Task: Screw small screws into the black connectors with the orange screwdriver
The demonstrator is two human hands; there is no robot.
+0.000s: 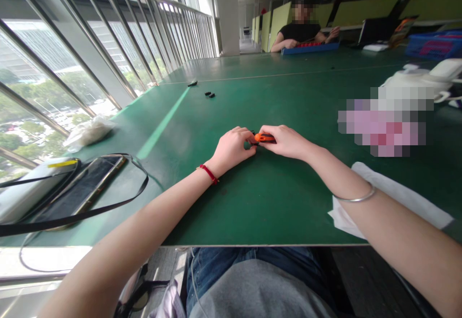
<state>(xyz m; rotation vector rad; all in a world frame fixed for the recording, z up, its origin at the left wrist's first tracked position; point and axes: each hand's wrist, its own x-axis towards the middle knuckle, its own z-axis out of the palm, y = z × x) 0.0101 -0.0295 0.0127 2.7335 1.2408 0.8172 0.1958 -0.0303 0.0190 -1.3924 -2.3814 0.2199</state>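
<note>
An orange-and-black handled tool (266, 138) lies in the grasp of my right hand (288, 141), close above the green table (231, 202). Its exact kind is not clear from here. My left hand (234, 148) meets it from the other side, fingers curled and thumb pointing toward the tool's orange end. Something small and dark shows at the left fingertips, too small and covered to name. Farther up the table lie small black pieces (210, 95) and another black piece (192, 83), away from both hands.
At left are a dark phone (90, 188), a pale device (32, 188) and a black strap (144, 183), with a plastic bag (90, 130) behind. White paper (346, 212) lies under my right forearm. A white jug (407, 87) stands right. Across the table, a person holds a blue tray (310, 48).
</note>
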